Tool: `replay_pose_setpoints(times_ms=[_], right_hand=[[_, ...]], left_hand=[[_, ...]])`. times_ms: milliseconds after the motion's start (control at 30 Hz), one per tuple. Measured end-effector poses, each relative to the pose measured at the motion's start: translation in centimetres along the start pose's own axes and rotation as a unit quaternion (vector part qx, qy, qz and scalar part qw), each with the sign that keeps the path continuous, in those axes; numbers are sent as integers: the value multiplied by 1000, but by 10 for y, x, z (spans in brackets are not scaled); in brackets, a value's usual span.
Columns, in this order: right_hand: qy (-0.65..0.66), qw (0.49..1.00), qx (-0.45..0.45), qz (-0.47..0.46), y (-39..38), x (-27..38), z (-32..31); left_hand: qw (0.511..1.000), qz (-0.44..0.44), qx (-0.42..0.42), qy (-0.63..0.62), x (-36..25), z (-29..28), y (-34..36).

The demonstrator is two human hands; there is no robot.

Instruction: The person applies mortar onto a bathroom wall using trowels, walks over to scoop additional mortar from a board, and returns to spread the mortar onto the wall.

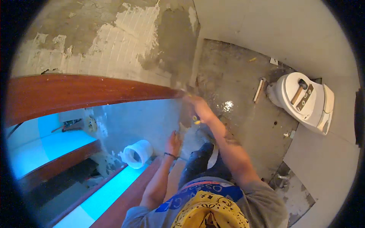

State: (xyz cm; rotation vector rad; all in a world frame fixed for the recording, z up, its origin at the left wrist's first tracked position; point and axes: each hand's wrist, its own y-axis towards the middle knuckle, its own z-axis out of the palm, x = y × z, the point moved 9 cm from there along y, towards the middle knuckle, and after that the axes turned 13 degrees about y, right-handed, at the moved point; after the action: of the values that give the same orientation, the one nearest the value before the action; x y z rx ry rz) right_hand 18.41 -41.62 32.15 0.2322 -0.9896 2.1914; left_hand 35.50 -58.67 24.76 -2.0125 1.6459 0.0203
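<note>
My right hand (197,108) reaches forward at the end of a reddish-brown wooden door frame (95,88), by the wall corner. It is closed around a tool with a black and yellow handle (196,120); motion blurs the tool's working end, so its kind does not show. Lower and closer to my body, my left hand (174,144) hangs with curled fingers, and a small dark bit shows at its fingertips. Past the frame is a wall (125,36) with ridged, patchy adhesive. To the left of my left hand, a white bucket (141,152) lies tilted beside a wooden edge.
A white toilet (317,117) stands at the right, with a hammer (299,93) and a short level (305,99) on it. A whitish bar (259,90) lies on the wet grey floor (243,125). Pale wall panels close in the right side.
</note>
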Motion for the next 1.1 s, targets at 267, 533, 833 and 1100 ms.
replay_pose_setpoints(times_ms=[267, 533, 833, 1100], right_hand=[[-126, 985, -34, -117, -19, 62, 118], [95, 991, -18, -88, -14, 29, 50], [11, 989, 48, -139, 10, 60, 97], [33, 990, -23, -136, 82, 16, 26]], left_hand=[[987, -94, 34, -123, 15, 20, -57], [965, -130, 25, -225, -3, 31, -52], [964, -180, 26, -192, -3, 45, -66], [940, -247, 14, -233, -27, 48, -79]])
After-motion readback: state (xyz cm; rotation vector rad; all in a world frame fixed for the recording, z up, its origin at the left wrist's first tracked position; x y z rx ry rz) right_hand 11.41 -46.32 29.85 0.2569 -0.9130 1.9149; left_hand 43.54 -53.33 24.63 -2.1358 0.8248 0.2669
